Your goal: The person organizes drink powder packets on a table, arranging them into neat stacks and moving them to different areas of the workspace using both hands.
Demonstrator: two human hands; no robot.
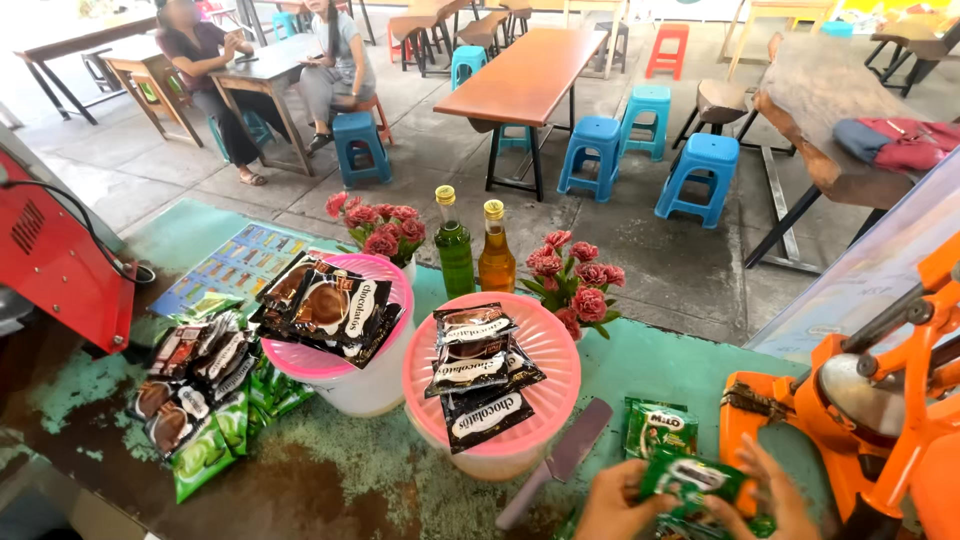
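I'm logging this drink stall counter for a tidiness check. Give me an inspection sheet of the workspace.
Surface: green counter, paint worn brown at left.
Job's things: green sachet held by left hand and right hand.
Clutter: dark sachets on pink lids, knife, two bottles, pink flowers, orange press.
Grippers: both hands' fingers on the sachet.
Cables: black cable at red machine.
Surroundings: tables, blue stools, two seated people.

Glossy green foil sachet [692,480]; worn, rough-painted teal counter [660,375].
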